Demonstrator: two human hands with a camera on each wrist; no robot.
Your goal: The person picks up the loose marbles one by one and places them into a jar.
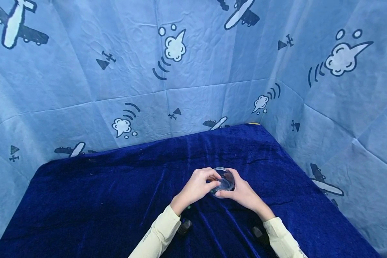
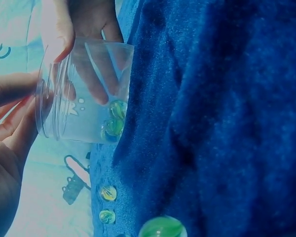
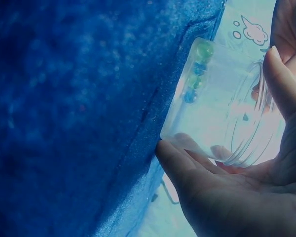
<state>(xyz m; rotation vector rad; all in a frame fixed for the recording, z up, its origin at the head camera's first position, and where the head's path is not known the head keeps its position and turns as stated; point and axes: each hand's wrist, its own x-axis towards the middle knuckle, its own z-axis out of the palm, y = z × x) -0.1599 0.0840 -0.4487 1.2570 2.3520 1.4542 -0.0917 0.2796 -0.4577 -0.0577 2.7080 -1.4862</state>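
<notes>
Seemingly midway, gripping a clear plastic jar (image 1: 226, 183) on the dark-blue velvet-covered counter (image 1: 116, 193) with the right hand (image 1: 243, 191), crooking the left hand (image 1: 198, 183) at its mouth without showing whether pinching anything, with green-and-blue glass marbles (image 3: 204, 51) inside, swirled ones (image 2: 108, 193) left outside.

Green-swirled marbles (image 2: 113, 127), clear jar (image 2: 86, 129), navy cloth (image 1: 116, 193).

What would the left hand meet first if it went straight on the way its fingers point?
Probably the far inside wall of the jar: the left hand has its fingers at the open mouth, aimed across it. Marbles lie deeper, at the bottom; exact depth is unclear.
</notes>
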